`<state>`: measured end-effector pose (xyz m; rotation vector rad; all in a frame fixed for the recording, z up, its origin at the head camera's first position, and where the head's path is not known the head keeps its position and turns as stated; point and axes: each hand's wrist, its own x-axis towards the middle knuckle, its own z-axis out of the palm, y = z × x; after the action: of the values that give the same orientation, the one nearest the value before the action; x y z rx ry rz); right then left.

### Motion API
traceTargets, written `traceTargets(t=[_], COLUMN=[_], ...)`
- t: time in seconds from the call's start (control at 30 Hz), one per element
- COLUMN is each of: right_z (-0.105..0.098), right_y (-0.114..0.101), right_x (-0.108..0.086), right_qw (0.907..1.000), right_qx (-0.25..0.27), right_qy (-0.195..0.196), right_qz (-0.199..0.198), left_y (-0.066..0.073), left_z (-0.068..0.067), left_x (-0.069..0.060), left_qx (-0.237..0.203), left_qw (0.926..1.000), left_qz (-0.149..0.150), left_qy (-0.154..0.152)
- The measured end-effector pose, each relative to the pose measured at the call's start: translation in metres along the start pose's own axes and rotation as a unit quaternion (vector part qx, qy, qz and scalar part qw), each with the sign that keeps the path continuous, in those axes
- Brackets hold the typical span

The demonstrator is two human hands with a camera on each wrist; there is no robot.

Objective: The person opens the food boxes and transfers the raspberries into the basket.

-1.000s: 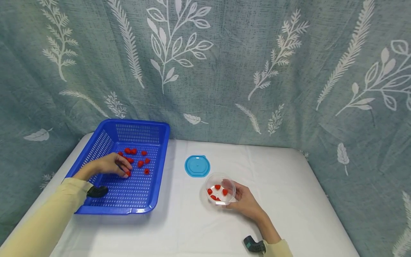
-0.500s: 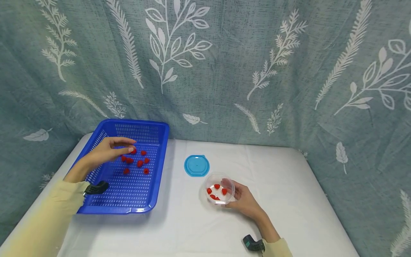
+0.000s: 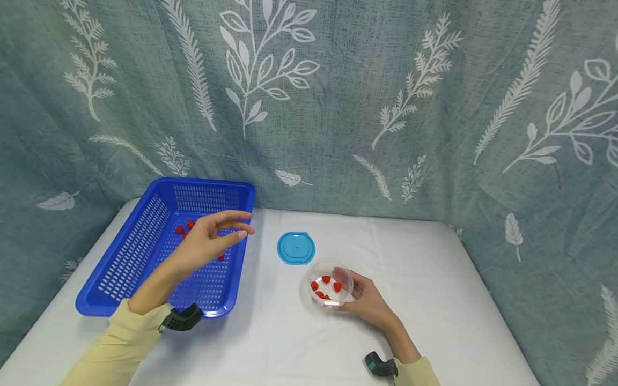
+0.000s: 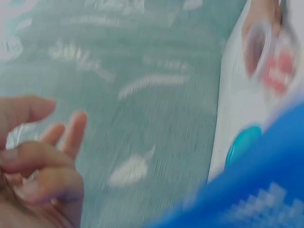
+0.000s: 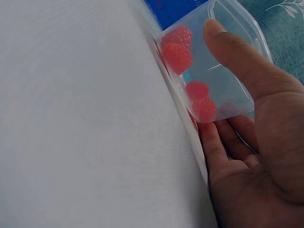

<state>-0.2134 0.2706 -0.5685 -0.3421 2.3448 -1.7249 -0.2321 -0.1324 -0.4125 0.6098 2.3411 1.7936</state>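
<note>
In the head view, my left hand [image 3: 210,241] is over the right side of the blue basket [image 3: 236,284], fingers loosely bent and apart from the thumb. No berry shows between those fingers in the left wrist view [image 4: 42,166]. Red raspberries [image 3: 180,230] lie on the basket floor, partly hidden by the hand and forearm. My right hand [image 3: 369,303] grips the right side of a clear container [image 3: 316,271] on the table, with several raspberries [image 3: 337,287] inside. The right wrist view shows the thumb [image 5: 237,52] against its wall, other fingers underneath.
A turquoise lid [image 3: 296,248] lies flat on the white-covered table [image 3: 289,343], between the basket and the container. Behind the table hangs a green curtain [image 3: 338,107] with white leaf patterns. A dark wrist device [image 3: 182,317] is on the left forearm.
My left hand has moved from among the raspberries toward the basket's right rim, its fingers now farther from the berries. My right hand and the container have stayed in place.
</note>
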Motion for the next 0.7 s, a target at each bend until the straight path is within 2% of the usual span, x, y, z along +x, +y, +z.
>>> traceTargets(t=[0.1, 0.23, 0.37, 0.53, 0.7], right_z=[0.0, -0.001, -0.002, -0.002, -0.001], right_y=[0.001, 0.003, 0.004, 0.002, 0.001], right_x=[0.0, 0.0, 0.0, 0.0, -0.002], right_qw=[1.0, 1.0, 0.9998, 0.9995, 0.9996], right_qx=[-0.005, -0.003, 0.003, 0.003, 0.006], right_qy=[0.0, -0.001, -0.007, -0.011, -0.009], right_qz=[0.001, -0.006, -0.019, -0.031, -0.028], left_y=[0.007, 0.008, -0.002, -0.017, -0.03], left_z=[0.025, 0.061, 0.099, 0.143, 0.172], left_x=[-0.001, 0.001, 0.006, 0.015, 0.028], left_qx=[-0.002, -0.002, 0.007, 0.029, 0.104], left_qw=[0.9996, 0.9995, 0.9994, 0.9976, 0.9914], left_qz=[-0.025, -0.023, 0.0, -0.002, 0.012], left_qy=[-0.008, -0.021, -0.035, -0.063, -0.079])
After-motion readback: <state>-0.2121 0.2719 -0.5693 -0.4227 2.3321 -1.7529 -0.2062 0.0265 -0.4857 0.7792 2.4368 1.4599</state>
